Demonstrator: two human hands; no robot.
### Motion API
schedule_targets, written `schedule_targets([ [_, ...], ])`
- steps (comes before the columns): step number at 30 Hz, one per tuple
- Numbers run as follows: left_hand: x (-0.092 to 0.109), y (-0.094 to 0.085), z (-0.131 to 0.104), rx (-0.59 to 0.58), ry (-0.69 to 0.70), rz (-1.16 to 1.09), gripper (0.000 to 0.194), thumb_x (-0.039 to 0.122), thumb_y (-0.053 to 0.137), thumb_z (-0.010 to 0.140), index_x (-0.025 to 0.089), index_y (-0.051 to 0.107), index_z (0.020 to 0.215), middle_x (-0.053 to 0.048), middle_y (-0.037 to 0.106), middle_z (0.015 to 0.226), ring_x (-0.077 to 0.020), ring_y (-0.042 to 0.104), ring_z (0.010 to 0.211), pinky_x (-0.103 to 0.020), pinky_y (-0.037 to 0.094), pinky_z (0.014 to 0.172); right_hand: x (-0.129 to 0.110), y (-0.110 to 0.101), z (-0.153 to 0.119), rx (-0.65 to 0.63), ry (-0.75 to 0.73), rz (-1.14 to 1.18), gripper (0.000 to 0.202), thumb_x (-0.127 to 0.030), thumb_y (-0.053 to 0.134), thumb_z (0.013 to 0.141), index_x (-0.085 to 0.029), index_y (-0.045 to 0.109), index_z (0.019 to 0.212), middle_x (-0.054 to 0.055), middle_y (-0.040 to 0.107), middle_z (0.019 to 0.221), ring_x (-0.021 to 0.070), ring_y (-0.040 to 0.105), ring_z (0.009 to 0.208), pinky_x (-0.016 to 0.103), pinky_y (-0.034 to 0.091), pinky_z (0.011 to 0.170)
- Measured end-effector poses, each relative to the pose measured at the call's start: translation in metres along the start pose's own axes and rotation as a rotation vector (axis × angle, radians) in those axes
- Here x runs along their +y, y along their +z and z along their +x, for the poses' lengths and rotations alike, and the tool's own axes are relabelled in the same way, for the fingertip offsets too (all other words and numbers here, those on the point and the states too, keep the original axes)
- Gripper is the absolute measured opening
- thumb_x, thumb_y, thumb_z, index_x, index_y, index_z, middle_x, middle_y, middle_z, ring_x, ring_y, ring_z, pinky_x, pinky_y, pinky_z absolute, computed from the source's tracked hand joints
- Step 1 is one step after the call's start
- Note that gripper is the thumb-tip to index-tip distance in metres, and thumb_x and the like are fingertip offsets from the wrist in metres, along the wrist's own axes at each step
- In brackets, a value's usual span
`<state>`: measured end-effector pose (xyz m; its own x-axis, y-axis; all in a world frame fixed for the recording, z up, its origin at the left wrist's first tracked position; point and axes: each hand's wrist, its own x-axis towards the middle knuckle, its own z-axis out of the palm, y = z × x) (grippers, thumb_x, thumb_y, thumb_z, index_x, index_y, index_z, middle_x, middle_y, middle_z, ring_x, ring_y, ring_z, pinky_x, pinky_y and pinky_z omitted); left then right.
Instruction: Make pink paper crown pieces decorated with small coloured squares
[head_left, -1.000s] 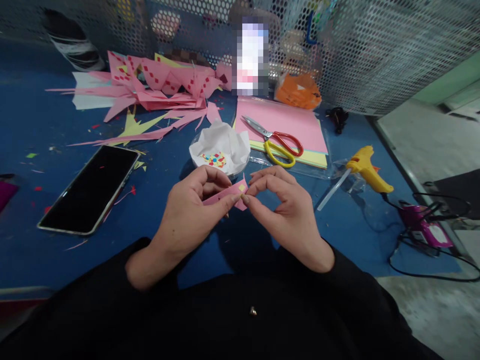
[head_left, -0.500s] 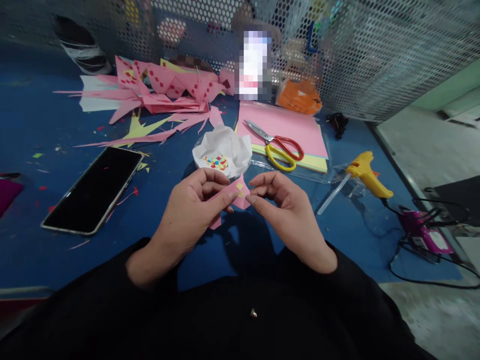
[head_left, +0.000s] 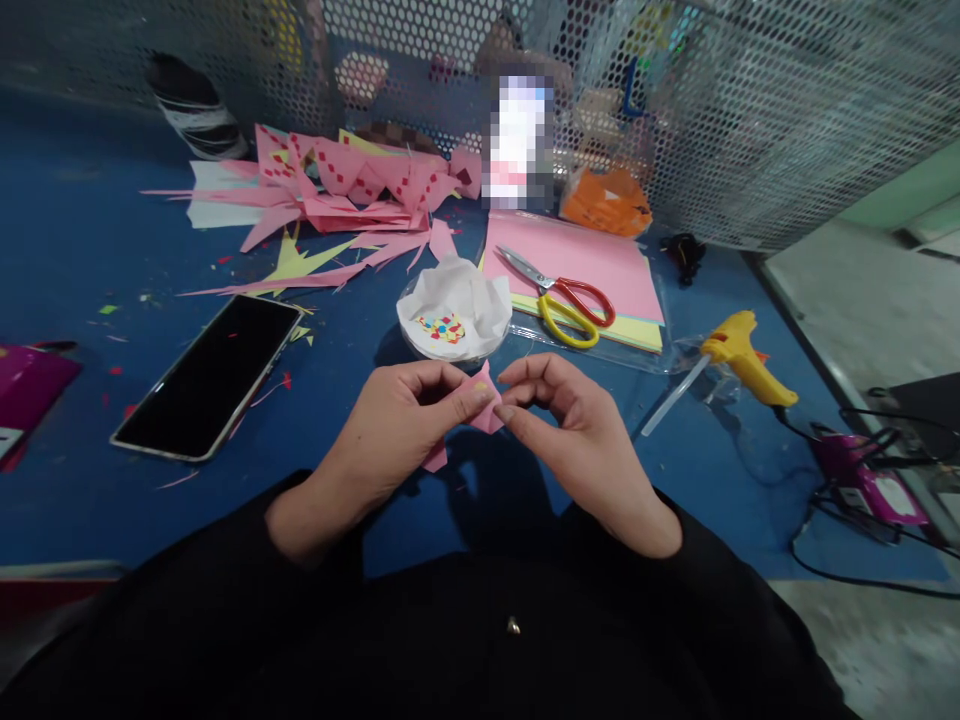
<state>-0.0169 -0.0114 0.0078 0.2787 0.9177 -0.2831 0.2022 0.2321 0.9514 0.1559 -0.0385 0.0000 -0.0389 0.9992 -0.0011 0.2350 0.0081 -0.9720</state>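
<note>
A small folded piece of pink paper (head_left: 487, 415) with a yellow patch on it is held up in front of my chest. My left hand (head_left: 394, 420) pinches it between thumb and fingers, and a pink strip end shows below that hand. On the other side, my right hand (head_left: 581, 430) has its thumb tip and fingers closed at the paper's right edge. Just beyond the hands stands a bowl lined with crumpled white paper (head_left: 487, 300), holding several tiny coloured paper bits (head_left: 441, 328).
Red-and-yellow-handled scissors (head_left: 574, 305) lie on stacked pink and yellow sheets (head_left: 600, 255). A yellow glue gun (head_left: 742, 355) with a cord lies to the right. A black-screened phone (head_left: 214, 380) and pink paper cut-outs (head_left: 360, 205) lie left, before a perforated metal panel (head_left: 442, 70).
The view has shifted slightly, so everything sits a little further right. My left thumb now covers more of the yellow patches; both hands stay at the pink paper.
</note>
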Motion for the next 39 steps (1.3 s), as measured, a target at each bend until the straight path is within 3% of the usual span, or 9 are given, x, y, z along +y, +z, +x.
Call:
schedule_targets([
  [7,-0.0068,-0.0019,0.0023,0.026,0.056,-0.103,0.029,0.045,0.067,0.086,0.022,0.076,0.073,-0.001,0.071,0.065,-0.0084,0.046,0.042,-0.020,0.037,0.041,-0.0005,-0.0011,0.0015,-0.007,0.042,0.061,0.019,-0.021,0.068,0.077,-0.020,0.062,0.095,-0.003,0.066,0.074,0.0123,0.063,0.069,0.029,0.051,0.067],
  [17,-0.0003,-0.0006,-0.0013,0.011,0.002,-0.039,0.024,0.042,0.074,0.081,0.020,0.075,0.072,0.002,0.068,0.060,-0.0075,0.043,0.038,-0.019,0.034,0.037,-0.0014,0.0005,0.0006,-0.027,0.055,0.098,0.020,-0.019,0.069,0.077,-0.019,0.061,0.096,-0.004,0.066,0.074,0.0115,0.062,0.069,0.028,0.050,0.068],
  [22,-0.0032,-0.0011,0.0019,0.041,0.089,-0.025,0.031,0.043,0.065,0.088,0.018,0.074,0.072,0.000,0.072,0.067,-0.0092,0.052,0.049,-0.019,0.041,0.047,-0.0014,-0.0005,0.0009,-0.023,0.069,0.110,0.020,-0.019,0.069,0.077,-0.020,0.062,0.095,-0.004,0.065,0.073,0.0109,0.061,0.069,0.027,0.049,0.068],
  [27,-0.0023,-0.0010,0.0015,-0.009,0.015,-0.016,0.024,0.042,0.073,0.082,0.018,0.074,0.076,0.002,0.069,0.063,-0.0072,0.045,0.038,-0.019,0.035,0.038,-0.0012,-0.0003,0.0005,-0.037,0.077,0.114,0.020,-0.019,0.069,0.078,-0.019,0.061,0.096,-0.004,0.065,0.073,0.0106,0.061,0.069,0.027,0.048,0.067],
  [31,-0.0030,-0.0010,0.0016,0.016,0.061,-0.042,0.028,0.043,0.070,0.085,0.018,0.073,0.073,0.002,0.068,0.063,-0.0063,0.046,0.042,-0.017,0.037,0.041,-0.0011,-0.0005,0.0004,-0.023,0.061,0.111,0.020,-0.019,0.069,0.078,-0.019,0.061,0.096,-0.005,0.065,0.073,0.0106,0.060,0.068,0.027,0.048,0.067],
  [35,-0.0029,-0.0018,0.0012,-0.061,0.009,-0.006,0.024,0.041,0.076,0.080,0.018,0.074,0.074,0.001,0.067,0.062,-0.0071,0.048,0.042,-0.017,0.041,0.039,-0.0013,-0.0002,0.0002,-0.027,0.061,0.097,0.020,-0.021,0.069,0.079,-0.019,0.060,0.097,-0.004,0.066,0.074,0.0112,0.062,0.069,0.027,0.048,0.068],
  [39,-0.0031,-0.0020,0.0008,-0.041,-0.004,0.001,0.023,0.040,0.078,0.078,0.018,0.074,0.073,0.000,0.069,0.064,-0.0069,0.047,0.041,-0.016,0.042,0.038,-0.0008,0.0004,-0.0004,-0.034,0.056,0.101,0.020,-0.021,0.069,0.079,-0.019,0.060,0.097,-0.004,0.066,0.074,0.0113,0.063,0.070,0.027,0.049,0.069],
])
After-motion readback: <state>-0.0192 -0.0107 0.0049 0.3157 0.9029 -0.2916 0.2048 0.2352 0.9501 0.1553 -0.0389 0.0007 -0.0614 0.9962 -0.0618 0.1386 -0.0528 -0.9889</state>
